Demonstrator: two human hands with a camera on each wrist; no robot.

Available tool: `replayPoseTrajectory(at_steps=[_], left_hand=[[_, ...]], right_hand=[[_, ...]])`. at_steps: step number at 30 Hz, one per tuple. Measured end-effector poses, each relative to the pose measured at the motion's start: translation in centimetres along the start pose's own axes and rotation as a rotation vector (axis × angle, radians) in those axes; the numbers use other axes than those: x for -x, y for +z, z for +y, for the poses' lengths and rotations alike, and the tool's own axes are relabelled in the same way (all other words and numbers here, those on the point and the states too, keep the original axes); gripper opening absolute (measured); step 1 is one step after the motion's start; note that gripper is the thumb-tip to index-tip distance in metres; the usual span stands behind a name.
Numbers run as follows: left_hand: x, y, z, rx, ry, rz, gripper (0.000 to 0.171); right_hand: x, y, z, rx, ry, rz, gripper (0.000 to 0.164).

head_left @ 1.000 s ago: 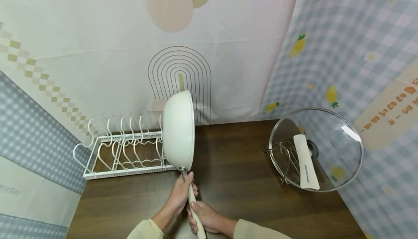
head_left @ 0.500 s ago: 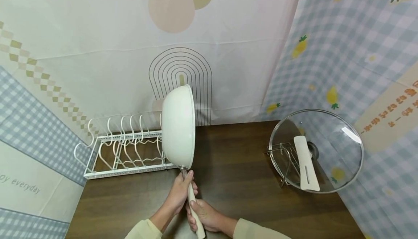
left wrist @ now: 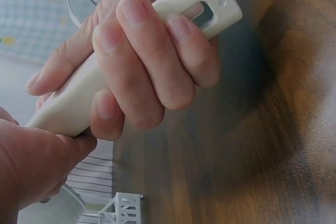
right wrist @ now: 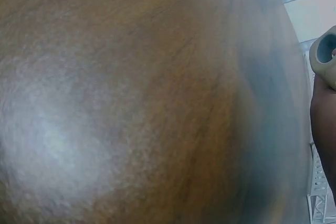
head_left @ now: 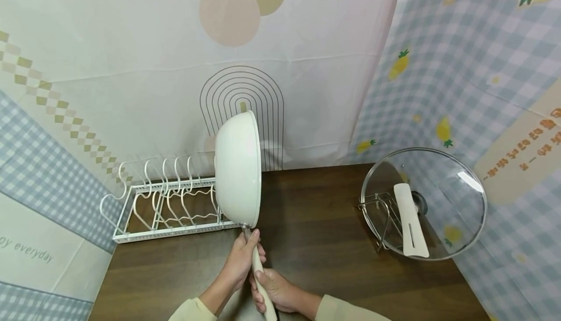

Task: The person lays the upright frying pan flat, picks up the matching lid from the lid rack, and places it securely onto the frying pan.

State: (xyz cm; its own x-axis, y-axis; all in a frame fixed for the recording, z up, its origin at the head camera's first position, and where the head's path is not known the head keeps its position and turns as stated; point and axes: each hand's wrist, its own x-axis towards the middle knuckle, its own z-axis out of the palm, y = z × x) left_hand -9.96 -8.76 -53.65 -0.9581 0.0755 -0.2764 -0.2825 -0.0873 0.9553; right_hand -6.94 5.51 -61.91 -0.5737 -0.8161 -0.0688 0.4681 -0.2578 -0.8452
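A cream-white wok (head_left: 238, 170) is held on its side at the right end of a white wire pan rack (head_left: 175, 231), its rim facing right. My left hand (head_left: 241, 257) grips the handle (head_left: 258, 263) just below the metal neck, thumb along the top. Lower on the same handle, my right hand (head_left: 276, 289) holds on. In the left wrist view, the right hand's curled fingers (left wrist: 152, 61) wrap the handle near its slotted end, with part of the left hand (left wrist: 37, 161) at lower left. The right wrist view catches only the handle's end (right wrist: 323, 59) and a bit of hand.
On the right, a glass lid (head_left: 456, 189) with a cream handle (head_left: 411, 221) leans on a small wire stand (head_left: 382, 218). The rack's upright loops (head_left: 164, 170) stand left of the wok. Fabric-covered walls (head_left: 324, 97) close off the back and sides of the wooden table (head_left: 315, 233).
The wok's far edge has risen slightly against the back wall. Both hands keep the same grip on the handle, almost in place.
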Motion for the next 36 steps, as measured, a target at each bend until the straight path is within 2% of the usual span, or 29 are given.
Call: replayPoseTrajectory(at_steps=[3,8,12,15,20,23,30,36], left_hand=[[0.1,0.1,0.1,0.002,0.008,-0.008,0.037],[0.3,0.1,0.5,0.018,0.022,-0.023,0.036],[0.5,0.1,0.9,0.022,0.034,-0.038,0.037],[0.6,0.1,1.2,0.027,0.039,-0.043,0.039],[0.7,0.1,1.7,0.037,0.042,-0.04,0.038],[0.8,0.1,2.1,0.035,0.052,-0.043,0.037],[1.0,0.0,2.8,0.037,0.077,-0.049,0.038],[1.2,0.1,3.7,0.053,0.088,-0.036,0.032]], right_hand=[[0.1,0.0,-0.3,0.008,0.023,0.007,0.039],[0.3,0.1,-0.7,0.021,0.006,-0.003,0.04],[0.4,0.2,-0.9,0.025,-0.044,-0.022,0.058],[0.3,0.3,-1.1,0.031,-0.054,-0.03,0.062],[0.3,0.4,-1.6,0.04,-0.031,-0.028,0.042],[0.2,0.5,-1.9,0.041,-0.035,-0.025,0.04],[0.2,0.8,-2.6,0.06,-0.061,-0.029,0.068],[0.0,1.1,-3.6,0.099,-0.077,-0.043,0.072]])
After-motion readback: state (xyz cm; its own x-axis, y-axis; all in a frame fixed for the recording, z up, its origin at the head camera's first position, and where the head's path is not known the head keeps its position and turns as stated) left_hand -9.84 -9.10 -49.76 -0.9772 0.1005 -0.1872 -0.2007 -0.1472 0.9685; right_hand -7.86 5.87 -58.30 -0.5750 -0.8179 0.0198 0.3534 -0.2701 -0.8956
